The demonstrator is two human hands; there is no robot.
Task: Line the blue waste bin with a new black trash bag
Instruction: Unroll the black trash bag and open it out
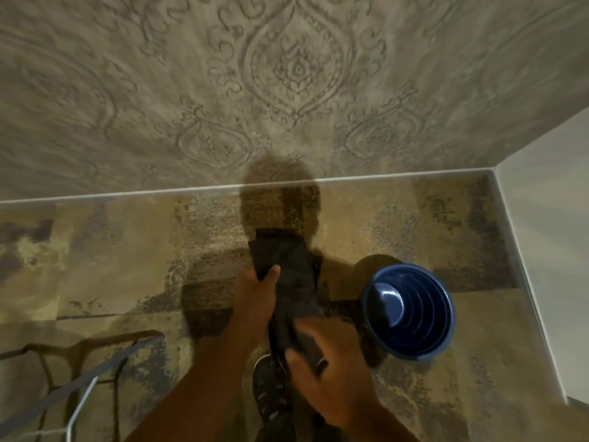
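A folded black trash bag [288, 275] hangs lengthwise between both of my hands, above the carpet. My left hand [256, 298] grips its far part, thumb over the top edge. My right hand [328, 362] pinches the near end, fingers closed on the plastic. The blue waste bin [411, 311] stands upright on the carpet just right of my hands, its inside bare and unlined, about a hand's width from the bag.
Patterned wallpaper covers the wall ahead, with a white baseboard [318, 181] along the floor. A plain wall corner [541, 250] closes the right side behind the bin. A metal rack frame [83, 378] stands at the lower left. My shoe [271, 390] shows below the bag.
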